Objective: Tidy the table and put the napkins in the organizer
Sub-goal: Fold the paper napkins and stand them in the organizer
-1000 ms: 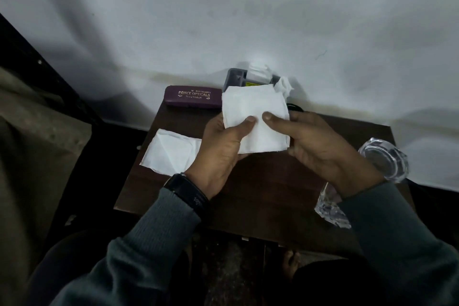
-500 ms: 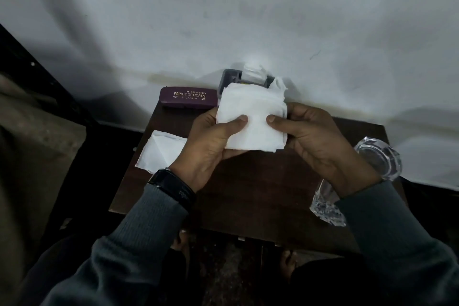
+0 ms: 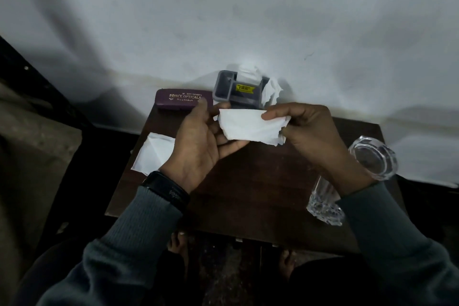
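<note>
The folded napkin [image 3: 250, 129] is in the air between your hands, above the far half of the table [image 3: 248, 194] and touching nothing else. It is now a narrow strip. Its long axis runs left to right across your view, dipping a little toward the right, with its broad face turned up at you.

Your right hand [image 3: 313, 129] pinches the ragged right end between thumb and forefinger, which looks like the firmer hold. Your left hand [image 3: 198, 141] is turned palm up with its fingers curled round the left end. How tightly it holds there is hard to tell.

The organizer [image 3: 238, 92] stands straight beyond the strip against the wall, just past your fingertips and about midway between your hands, so neither has the shorter reach. Its compartments open upward. The middle one already has white napkins [image 3: 248, 72] standing in it, and a crumpled one [image 3: 272, 92] sticks out at its right side.

The strip lies flat and crosswise, so you will probably need to tip it onto its edge or end before it will drop in.

Another napkin [image 3: 156, 154] lies flat at the table's left edge, well apart from the organizer. A glasses case [image 3: 182, 99] sits just left of the organizer. A clear glass [image 3: 325, 201] stands beside your right wrist, so watch it with your sleeve.
</note>
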`<state>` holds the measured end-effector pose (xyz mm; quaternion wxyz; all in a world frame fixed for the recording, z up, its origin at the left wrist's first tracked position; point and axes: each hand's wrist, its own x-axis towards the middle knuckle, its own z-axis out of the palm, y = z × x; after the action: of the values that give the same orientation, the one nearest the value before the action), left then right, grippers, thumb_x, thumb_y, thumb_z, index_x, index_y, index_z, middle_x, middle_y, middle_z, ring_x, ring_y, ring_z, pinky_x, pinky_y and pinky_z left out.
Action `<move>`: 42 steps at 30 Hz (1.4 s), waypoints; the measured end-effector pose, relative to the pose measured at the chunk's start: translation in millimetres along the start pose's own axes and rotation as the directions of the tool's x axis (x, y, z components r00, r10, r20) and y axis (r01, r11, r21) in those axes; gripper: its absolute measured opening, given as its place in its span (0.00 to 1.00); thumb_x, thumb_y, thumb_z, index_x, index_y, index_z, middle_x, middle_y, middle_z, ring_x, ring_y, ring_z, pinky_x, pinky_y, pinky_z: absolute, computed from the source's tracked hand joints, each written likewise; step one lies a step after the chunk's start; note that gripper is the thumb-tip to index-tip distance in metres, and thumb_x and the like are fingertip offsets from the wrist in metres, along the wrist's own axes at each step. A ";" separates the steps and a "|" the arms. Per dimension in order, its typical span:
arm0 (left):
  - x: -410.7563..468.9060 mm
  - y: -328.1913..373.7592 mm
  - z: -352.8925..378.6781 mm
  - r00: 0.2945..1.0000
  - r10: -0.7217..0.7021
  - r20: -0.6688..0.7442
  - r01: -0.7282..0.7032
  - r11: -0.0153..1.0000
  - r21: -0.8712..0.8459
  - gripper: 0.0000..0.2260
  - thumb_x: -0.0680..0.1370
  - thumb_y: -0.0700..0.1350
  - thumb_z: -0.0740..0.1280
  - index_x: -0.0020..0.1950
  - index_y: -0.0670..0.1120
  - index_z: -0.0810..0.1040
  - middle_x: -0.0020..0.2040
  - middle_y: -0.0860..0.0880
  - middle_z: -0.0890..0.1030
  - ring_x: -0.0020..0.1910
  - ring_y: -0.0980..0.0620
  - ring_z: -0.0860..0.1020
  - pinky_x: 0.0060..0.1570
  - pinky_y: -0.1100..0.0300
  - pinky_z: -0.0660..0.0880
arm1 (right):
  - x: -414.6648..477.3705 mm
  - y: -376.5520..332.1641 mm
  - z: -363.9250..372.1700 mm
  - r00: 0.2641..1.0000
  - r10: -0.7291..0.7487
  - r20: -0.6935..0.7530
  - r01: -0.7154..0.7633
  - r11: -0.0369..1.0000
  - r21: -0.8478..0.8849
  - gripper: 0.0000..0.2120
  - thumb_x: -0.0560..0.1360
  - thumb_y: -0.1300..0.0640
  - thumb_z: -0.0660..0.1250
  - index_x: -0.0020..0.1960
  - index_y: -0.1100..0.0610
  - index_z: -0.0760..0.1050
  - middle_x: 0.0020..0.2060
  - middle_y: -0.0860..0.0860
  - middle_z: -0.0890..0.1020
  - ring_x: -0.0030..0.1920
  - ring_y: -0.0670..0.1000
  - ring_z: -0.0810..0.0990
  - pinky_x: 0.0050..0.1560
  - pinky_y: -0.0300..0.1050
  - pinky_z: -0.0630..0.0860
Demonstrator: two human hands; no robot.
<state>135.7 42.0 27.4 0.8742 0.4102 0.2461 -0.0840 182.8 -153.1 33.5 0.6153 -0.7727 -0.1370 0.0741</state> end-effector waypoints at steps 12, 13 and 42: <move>2.4 -7.5 0.0 0.971 0.228 -0.067 -0.220 0.969 0.115 0.14 0.76 0.34 0.74 0.58 0.47 0.81 0.51 0.48 0.86 0.48 0.50 0.87 0.39 0.58 0.83 | 0.3 -8.7 15.8 0.953 0.296 0.071 -0.295 0.841 0.454 0.28 0.67 0.46 0.79 0.62 0.57 0.79 0.54 0.52 0.87 0.55 0.54 0.87 0.47 0.47 0.84; 2.0 -8.2 0.8 0.971 0.231 -0.061 -0.222 0.968 0.121 0.13 0.76 0.34 0.74 0.58 0.46 0.81 0.50 0.48 0.86 0.49 0.50 0.87 0.39 0.58 0.83 | -1.6 -6.6 21.7 0.964 0.265 0.029 -0.257 0.892 0.372 0.23 0.68 0.52 0.80 0.60 0.56 0.80 0.52 0.51 0.88 0.54 0.52 0.87 0.46 0.45 0.84; -0.7 27.7 -28.0 0.867 0.317 -0.385 -0.366 0.929 -0.059 0.10 0.81 0.35 0.67 0.58 0.49 0.74 0.58 0.46 0.84 0.49 0.48 0.84 0.55 0.56 0.81 | 120.8 -49.3 69.1 0.978 -0.146 -0.152 0.014 0.762 -0.648 0.25 0.69 0.67 0.67 0.65 0.57 0.78 0.55 0.50 0.76 0.43 0.44 0.74 0.42 0.38 0.78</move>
<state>134.7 81.2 31.3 0.8380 0.3978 0.3341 0.1671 272.3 -42.0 71.9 0.3263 -0.9334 -0.1267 -0.0791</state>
